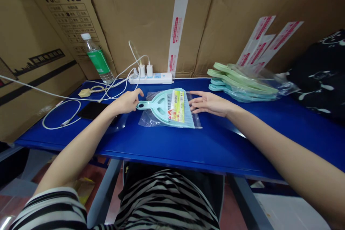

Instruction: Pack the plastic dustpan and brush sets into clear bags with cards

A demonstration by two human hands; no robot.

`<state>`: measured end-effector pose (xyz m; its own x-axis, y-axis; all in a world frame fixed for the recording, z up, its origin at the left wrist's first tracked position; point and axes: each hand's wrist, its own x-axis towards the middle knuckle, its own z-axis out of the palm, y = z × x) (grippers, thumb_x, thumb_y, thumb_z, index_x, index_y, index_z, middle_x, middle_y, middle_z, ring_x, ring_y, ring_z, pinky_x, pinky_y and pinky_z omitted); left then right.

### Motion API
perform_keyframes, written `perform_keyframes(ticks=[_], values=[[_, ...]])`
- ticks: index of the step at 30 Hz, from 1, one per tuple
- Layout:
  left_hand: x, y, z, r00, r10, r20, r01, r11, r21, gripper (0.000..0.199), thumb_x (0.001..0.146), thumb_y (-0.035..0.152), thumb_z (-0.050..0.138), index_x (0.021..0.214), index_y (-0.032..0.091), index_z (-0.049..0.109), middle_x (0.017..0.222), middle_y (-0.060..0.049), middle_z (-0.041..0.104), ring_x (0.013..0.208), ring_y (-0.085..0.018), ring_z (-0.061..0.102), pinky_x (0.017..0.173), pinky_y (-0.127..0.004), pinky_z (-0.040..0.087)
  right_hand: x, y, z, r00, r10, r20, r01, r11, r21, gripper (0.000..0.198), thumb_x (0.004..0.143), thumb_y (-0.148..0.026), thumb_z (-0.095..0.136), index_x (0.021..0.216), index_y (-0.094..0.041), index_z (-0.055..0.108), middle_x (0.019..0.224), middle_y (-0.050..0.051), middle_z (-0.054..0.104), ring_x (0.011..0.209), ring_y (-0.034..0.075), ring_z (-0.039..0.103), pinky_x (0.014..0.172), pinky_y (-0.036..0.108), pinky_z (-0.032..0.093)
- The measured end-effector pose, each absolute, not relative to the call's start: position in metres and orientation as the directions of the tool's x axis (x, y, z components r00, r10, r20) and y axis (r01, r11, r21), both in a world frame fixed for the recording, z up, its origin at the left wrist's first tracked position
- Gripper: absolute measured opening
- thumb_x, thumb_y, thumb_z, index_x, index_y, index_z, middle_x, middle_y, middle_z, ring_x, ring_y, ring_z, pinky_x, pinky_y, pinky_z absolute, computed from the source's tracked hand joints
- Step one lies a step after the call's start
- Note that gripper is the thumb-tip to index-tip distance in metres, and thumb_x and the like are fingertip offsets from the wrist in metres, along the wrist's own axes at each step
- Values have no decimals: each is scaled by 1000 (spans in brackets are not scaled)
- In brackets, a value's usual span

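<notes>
A light blue dustpan (159, 107) and brush set lies flat on the blue table in a clear plastic bag (148, 121). Its handle points left, the bristles (189, 115) point right, and a yellow-green label card (177, 106) covers part of it. Beside the handle's end is my left hand (127, 102), with thumb and forefinger apart and the other fingers curled. My right hand (208, 104) is at the bag's right edge, fingers spread and their tips at the plastic by the bristles. Neither hand grips the set.
Several bagged green and blue dustpans (242, 84) are stacked at the back right, near a dark patterned cloth item (320, 75). A power strip (159, 78), white cables, a bottle (99, 61) and a black phone (93, 110) occupy the left. Cardboard (151, 21) walls the back of the table (167, 145).
</notes>
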<state>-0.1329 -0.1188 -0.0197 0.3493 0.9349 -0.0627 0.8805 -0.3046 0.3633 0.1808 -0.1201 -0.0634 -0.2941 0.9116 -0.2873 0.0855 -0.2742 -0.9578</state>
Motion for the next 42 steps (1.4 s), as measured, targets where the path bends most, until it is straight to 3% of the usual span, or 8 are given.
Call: perform_keyframes(ticks=[5,15,21,24,28,34,39,42], values=[[-133,-118,-18,312,947,-83,905,-269,330,34,78,7,43,107,18,55,63,5,59,53,-15,62,58,-24,45,182,-121,-61,-285,914,-289,130,-262,-956,101,78,-5,70,161,-21,13,89,3,76,75,16,72,78,29,64],[-135,-116,-17,258,966,-4,963,-257,79,36,81,9,42,112,20,57,76,0,69,70,-19,68,70,-27,49,187,-123,-52,-342,895,-286,252,-206,-945,98,76,-6,68,157,-20,16,91,2,74,72,13,69,74,27,63],[-123,-121,-15,171,980,98,982,-161,-102,32,89,16,44,117,17,59,102,-12,74,104,-32,69,85,-39,53,187,-128,-45,-402,846,-350,428,-165,-889,57,74,-9,68,125,-20,45,80,-2,68,62,11,64,62,25,58],[-116,-126,-13,91,989,118,984,-71,-161,33,94,22,40,120,14,59,108,-18,72,105,-38,68,86,-46,53,187,-131,-40,-433,822,-369,566,-71,-821,38,73,-16,69,106,-20,51,70,-4,63,56,11,61,51,23,50],[-113,-129,-13,131,990,59,980,-120,-160,32,96,24,39,118,14,60,100,-16,73,103,-37,69,83,-44,53,187,-134,-31,-469,803,-367,697,81,-712,26,73,-27,68,96,-18,60,60,-4,58,49,11,54,46,24,41],[-114,-130,-14,190,980,54,972,-181,-148,29,95,23,38,107,17,63,92,-12,74,95,-34,71,76,-40,53,186,-135,-26,-526,830,-186,705,303,-641,51,78,-49,57,110,-13,73,57,-4,49,50,11,42,50,27,33],[-113,-129,-17,230,972,50,963,-220,-154,30,96,24,38,108,16,65,101,-14,74,99,-33,70,79,-41,54,186,-133,-29,-516,851,-103,737,379,-559,58,80,-50,49,115,-13,76,54,-6,32,52,11,25,53,28,27],[-111,-127,-22,306,951,44,945,-298,-132,31,96,23,38,112,16,64,112,-13,72,104,-31,69,85,-41,54,185,-135,-31,-532,843,-78,744,421,-519,57,82,-49,47,120,-16,74,54,-7,26,54,12,21,55,29,27]])
